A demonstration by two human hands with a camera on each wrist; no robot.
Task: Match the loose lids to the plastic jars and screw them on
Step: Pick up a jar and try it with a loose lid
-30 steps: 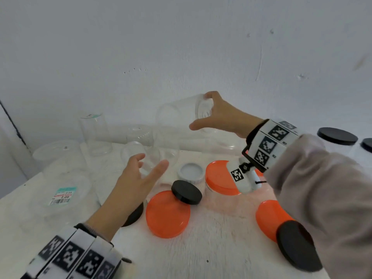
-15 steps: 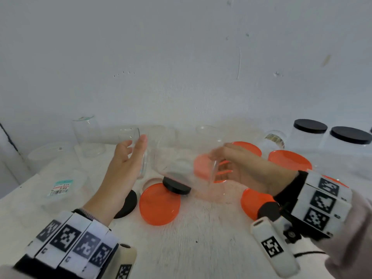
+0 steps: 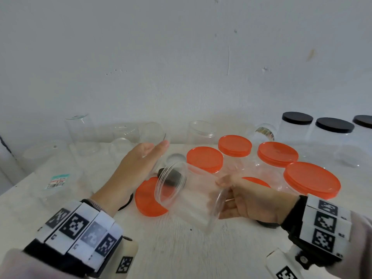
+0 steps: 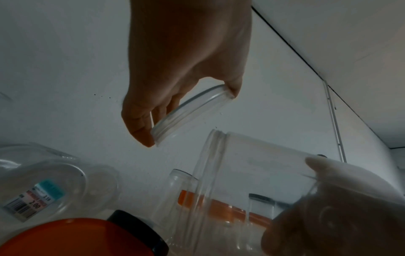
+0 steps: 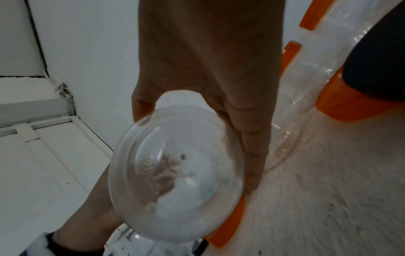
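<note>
My right hand grips a clear plastic jar by its base and holds it on its side above the table, its open mouth facing left. The right wrist view shows the jar's round base with my fingers curled round it. My left hand hovers just left of the jar's mouth. In the left wrist view it pinches a clear lid between thumb and fingers, a short way from the jar's threaded rim. In the head view the lid is hard to make out.
A loose orange lid and a black lid lie under the jar. Orange-capped jars stand at the right, black-capped jars at the back right. Open clear jars and a price-labelled container stand at the left by the wall.
My right hand has brought the jar down from the back and turned it on its side in front of me. My left hand has risen from the table with the clear lid.
</note>
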